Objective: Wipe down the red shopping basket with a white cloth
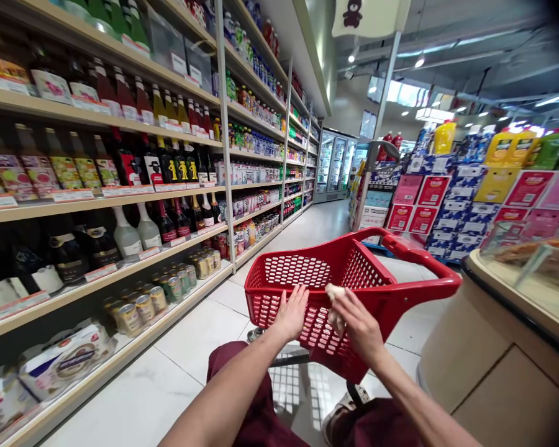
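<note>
Where the two bare forearms reached up from the bottom of the frame, dark red trousers (pixel 256 410) and a light shoe (pixel 342 416) showed beneath them against the pale tiled floor (pixel 190 347). The left hand (pixel 291 316) lay just below the middle of the frame, its fingers (pixel 297 299) spread flat and wide against the near rim of the red basket (pixel 354 292), gripping nothing. Just beside it, the right hand (pixel 358 326) had its fingers curled around a small whitish cloth (pixel 334 292), pressed to the same rim; the cloth was too small and crumpled to tell more about it. The basket stood at the centre of the frame, tilted, with perforated plastic walls and a red handle (pixel 423 257) arching over its right side. In the lower right rose a rounded beige surface (pixel 494 335) with a dark edge and a clear case on top. Along the left side ran long shelves (pixel 102 267), with small tins (pixel 163 295) on a low tier and dark wine bottles (pixel 168 167) above. In the upper right, stacked red, blue and yellow cartons (pixel 451 198) stood well apart from the basket. Farthest off, at the end of the aisle near the upper middle, glass-doored fridges (pixel 335 164) glowed.
</note>
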{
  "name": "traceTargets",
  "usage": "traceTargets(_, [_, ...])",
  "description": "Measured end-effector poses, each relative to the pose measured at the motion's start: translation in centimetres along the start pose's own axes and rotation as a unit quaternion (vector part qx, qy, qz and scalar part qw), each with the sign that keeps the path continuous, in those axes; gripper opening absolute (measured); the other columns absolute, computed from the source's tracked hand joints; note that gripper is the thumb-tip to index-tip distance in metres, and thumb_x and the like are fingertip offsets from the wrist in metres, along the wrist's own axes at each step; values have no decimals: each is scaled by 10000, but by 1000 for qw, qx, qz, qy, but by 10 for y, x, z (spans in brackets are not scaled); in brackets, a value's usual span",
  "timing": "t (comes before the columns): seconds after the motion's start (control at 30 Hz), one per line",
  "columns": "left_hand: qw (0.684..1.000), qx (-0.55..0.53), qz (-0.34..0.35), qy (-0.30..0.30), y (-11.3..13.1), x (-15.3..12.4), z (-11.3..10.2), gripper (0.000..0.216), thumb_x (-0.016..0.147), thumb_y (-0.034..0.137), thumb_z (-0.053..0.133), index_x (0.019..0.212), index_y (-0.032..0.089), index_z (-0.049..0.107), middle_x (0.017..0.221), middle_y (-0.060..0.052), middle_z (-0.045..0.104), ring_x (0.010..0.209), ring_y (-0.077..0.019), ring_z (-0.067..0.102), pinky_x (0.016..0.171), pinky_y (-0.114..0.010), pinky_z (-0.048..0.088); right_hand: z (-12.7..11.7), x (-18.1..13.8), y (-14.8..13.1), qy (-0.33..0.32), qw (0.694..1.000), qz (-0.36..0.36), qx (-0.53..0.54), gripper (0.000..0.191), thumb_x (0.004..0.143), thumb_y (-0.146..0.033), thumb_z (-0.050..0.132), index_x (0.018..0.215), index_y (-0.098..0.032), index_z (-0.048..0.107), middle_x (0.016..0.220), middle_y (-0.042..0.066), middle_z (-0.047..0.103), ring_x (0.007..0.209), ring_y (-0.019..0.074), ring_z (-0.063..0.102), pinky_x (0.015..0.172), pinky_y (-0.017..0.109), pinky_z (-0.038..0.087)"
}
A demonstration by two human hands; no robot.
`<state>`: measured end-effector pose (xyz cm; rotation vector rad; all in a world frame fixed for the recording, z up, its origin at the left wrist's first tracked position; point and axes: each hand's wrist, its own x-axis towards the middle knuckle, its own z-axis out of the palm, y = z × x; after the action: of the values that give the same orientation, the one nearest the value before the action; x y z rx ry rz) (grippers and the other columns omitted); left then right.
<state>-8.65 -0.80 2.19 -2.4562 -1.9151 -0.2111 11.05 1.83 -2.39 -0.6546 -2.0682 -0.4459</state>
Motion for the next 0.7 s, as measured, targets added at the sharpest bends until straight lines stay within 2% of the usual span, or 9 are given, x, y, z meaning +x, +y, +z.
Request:
traceTargets(0.07, [1000, 4, 9, 5, 5, 3, 2, 722, 672, 33, 318, 1365, 94, 125, 1459, -91, 87, 1329, -176, 19, 1062, -473, 94, -1, -4, 6, 7, 1000, 8, -9, 335, 833, -91, 376, 1047, -193, 612, 1179, 31, 568, 1249, 166, 314, 1035, 342, 345])
traceTargets(0.17, [1000, 12, 25, 10, 12, 8, 4, 719, 674, 37, 325, 1363, 89, 126, 1459, -96, 81, 1329, -180, 7, 1063, -472, 101, -1, -16, 9, -16, 999, -18, -22, 337, 839, -92, 360, 987, -215, 636, 1096, 7, 621, 1222, 121, 356, 1010, 265, 375])
traceTargets(0.23, [999, 17, 39, 15, 17, 12, 3, 717, 678, 31, 322, 1363, 91, 123, 1459, -96, 83, 1329, -181, 6, 1062, -475, 102, -7, -19, 12, -10, 999, -21, -33, 295, 831, -116, 401, 977, -207, 640, 1095, 17, 621, 1228, 136, 352, 1010, 276, 377])
traceTargets(0.37, [997, 17, 70, 29, 32, 21, -2, 713, 684, 29, 315, 1365, 92, 112, 1460, -94, 84, 1329, -184, 10, 1060, -482, 97, -24, -12, 26, 43, 997, 23, -62, 280, 826, -149, 440, 1045, -172, 611, 1178, 59, 567, 1248, 192, 324, 1020, 353, 366])
traceTargets(0.53, [994, 22, 105, 29, 50, 28, -3, 692, 694, 35, 309, 1360, 99, 133, 1459, -96, 91, 1329, -186, 22, 1062, -477, 108, -40, -31, 37, -2, 999, -8, -53, 297, 854, -166, 385, 1021, -240, 620, 1070, 3, 633, 1186, 130, 414, 957, 258, 432])
traceTargets(0.7, [994, 11, 107, 23, 63, 34, -9, 721, 674, 13, 311, 1362, 100, 116, 1461, -92, 79, 1329, -181, 1, 1064, -473, 83, -83, -23, 62, 77, 991, 79, -79, 307, 829, -157, 433, 1084, -215, 594, 1188, 42, 560, 1214, 211, 383, 998, 400, 386])
